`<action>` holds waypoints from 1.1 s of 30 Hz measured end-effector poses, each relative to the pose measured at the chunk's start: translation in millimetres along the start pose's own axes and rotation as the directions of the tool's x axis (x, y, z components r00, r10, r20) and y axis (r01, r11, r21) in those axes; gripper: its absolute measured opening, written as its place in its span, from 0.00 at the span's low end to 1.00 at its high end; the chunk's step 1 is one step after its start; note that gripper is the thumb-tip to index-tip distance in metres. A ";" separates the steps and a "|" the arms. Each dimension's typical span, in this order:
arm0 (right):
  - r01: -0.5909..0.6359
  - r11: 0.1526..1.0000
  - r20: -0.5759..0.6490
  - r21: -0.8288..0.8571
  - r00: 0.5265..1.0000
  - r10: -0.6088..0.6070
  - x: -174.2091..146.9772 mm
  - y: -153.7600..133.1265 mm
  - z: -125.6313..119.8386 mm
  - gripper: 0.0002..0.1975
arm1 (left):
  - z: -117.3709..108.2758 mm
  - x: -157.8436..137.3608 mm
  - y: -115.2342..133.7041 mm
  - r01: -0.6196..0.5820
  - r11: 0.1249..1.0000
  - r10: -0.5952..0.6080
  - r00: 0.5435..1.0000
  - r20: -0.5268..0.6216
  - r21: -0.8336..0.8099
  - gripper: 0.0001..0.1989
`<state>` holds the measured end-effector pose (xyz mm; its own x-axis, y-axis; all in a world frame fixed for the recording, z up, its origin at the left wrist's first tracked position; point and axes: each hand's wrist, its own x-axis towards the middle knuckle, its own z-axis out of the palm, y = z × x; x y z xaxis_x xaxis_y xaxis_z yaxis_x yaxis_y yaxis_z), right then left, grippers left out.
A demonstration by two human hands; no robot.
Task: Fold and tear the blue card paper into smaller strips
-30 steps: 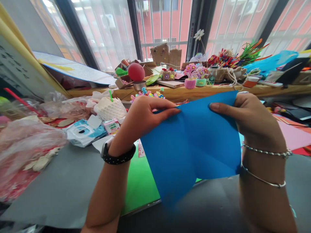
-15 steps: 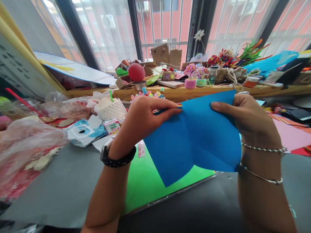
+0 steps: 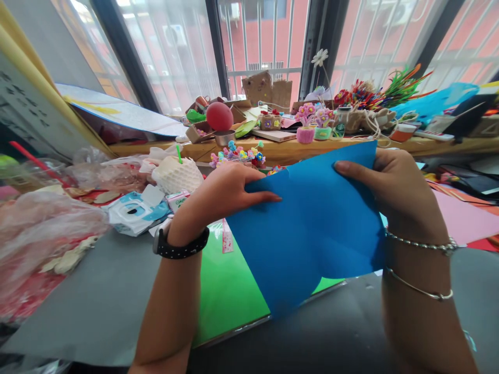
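Note:
A sheet of blue paper (image 3: 307, 228) is held up in front of me, slightly curved, with a small notch in its top edge. My left hand (image 3: 230, 189) grips its upper left side, thumb on the near face and fingers behind. On the upper right corner my right hand (image 3: 393, 179) is closed, its thumb pressed on the front and its fingers hidden behind the paper. Below the blue paper lies a green sheet (image 3: 230, 291) on the grey table covering (image 3: 97, 296).
Wet wipes (image 3: 132, 210), a white netted fruit with a green straw (image 3: 177, 174) and plastic bags (image 3: 47, 223) crowd the left. Along the wooden sill (image 3: 202, 150) stand a red ball (image 3: 219, 116) and crocheted flower pots (image 3: 305, 135). Pink paper (image 3: 463, 215) lies at right.
My left hand has shifted left and down along the paper's top edge, its thumb now lower on the front. The blue paper is spread flatter, and its lower left corner hangs lower.

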<state>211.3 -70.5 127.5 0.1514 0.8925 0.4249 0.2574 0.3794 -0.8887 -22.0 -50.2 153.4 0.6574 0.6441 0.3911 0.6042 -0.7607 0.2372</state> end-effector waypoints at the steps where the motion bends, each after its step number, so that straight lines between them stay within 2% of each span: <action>1: 0.030 0.999 -0.026 -0.036 0.999 -0.031 -0.2 -0.7 0.6 0.09 | -0.5 -0.2 -0.7 -0.001 1.000 0.001 1.000 0.007 0.015 0.16; 5: 0.144 0.976 -0.090 -0.164 0.983 -0.161 -0.6 -2.5 1.8 0.13 | -3.8 -2.2 2.0 -0.005 0.999 0.005 1.000 -0.001 0.042 0.17; 9: 0.184 0.972 -0.083 -0.148 0.977 -0.198 -1.4 -3.5 2.2 0.13 | -7.2 -5.0 7.0 -0.009 0.998 0.012 0.999 -0.044 0.064 0.17; 20: 0.080 0.991 -0.060 0.110 0.995 -0.074 1.1 2.0 4.0 0.10 | -8.0 -8.9 10.4 0.000 0.995 0.006 0.998 -0.063 0.097 0.18; 33: -0.013 0.978 -0.003 0.210 1.000 0.014 3.4 1.6 4.4 0.09 | -7.6 -12.8 17.0 0.001 0.988 0.018 0.993 -0.121 0.156 0.20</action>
<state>208.0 -65.8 126.7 0.1575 0.8972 0.4127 0.0494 0.4102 -0.9107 -23.6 -72.0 159.2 0.6093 0.6157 0.4998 0.6674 -0.7385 0.0962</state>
